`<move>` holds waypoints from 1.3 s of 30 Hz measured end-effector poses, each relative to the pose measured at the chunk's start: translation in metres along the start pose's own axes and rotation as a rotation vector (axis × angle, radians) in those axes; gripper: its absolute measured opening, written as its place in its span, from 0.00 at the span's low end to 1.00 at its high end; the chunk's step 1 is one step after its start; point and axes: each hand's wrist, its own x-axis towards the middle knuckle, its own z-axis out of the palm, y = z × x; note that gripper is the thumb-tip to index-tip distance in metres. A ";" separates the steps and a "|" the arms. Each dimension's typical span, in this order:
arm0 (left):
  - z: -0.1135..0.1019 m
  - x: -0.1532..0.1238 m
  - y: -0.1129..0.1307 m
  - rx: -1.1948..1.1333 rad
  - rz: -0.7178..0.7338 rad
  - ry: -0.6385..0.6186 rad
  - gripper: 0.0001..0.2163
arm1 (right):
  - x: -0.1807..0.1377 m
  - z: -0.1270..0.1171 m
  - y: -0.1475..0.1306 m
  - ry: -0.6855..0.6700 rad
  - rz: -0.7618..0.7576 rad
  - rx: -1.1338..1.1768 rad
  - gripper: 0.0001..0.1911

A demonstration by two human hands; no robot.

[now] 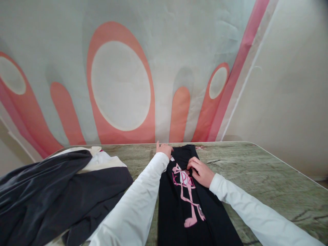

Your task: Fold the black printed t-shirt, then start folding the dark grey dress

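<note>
A black shirt [176, 212] with a pink cartoon figure and pink letters lies folded into a long strip on the table, running away from me. At its far left edge rests my left hand [164, 149], touching the cloth beside the dark sleeve. One finger points up and away from the others, and the fingertips near the cloth are partly hidden. My right hand [202, 172] is on the shirt's right side, with bent fingers pinching the black fabric just above the letters. The sleeve [183, 154] lies folded across the top of the shirt between both hands.
A loose pile of dark grey clothing [58, 194] with a cream-white garment [102, 161] under it covers the left of the wood-patterned table [271, 184]. Behind the table's far edge rises a grey wall covering [164, 61] with coral-red shapes.
</note>
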 end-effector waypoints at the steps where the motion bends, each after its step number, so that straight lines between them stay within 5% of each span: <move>1: 0.000 0.001 -0.001 -0.011 0.005 -0.012 0.10 | 0.000 0.000 0.000 -0.002 0.001 -0.002 0.16; 14: 0.014 0.002 -0.006 -0.145 -0.070 0.080 0.06 | -0.001 0.001 0.001 -0.012 0.019 -0.018 0.16; 22: 0.004 -0.001 0.006 -0.176 -0.048 0.215 0.07 | -0.001 -0.002 -0.004 0.009 0.019 -0.007 0.17; 32: 0.012 0.003 0.006 -0.232 -0.092 0.120 0.05 | 0.000 -0.008 -0.010 -0.020 0.002 0.005 0.18; 39: 0.019 0.003 0.005 -0.317 -0.103 0.094 0.13 | 0.000 -0.006 -0.008 -0.046 0.000 0.018 0.19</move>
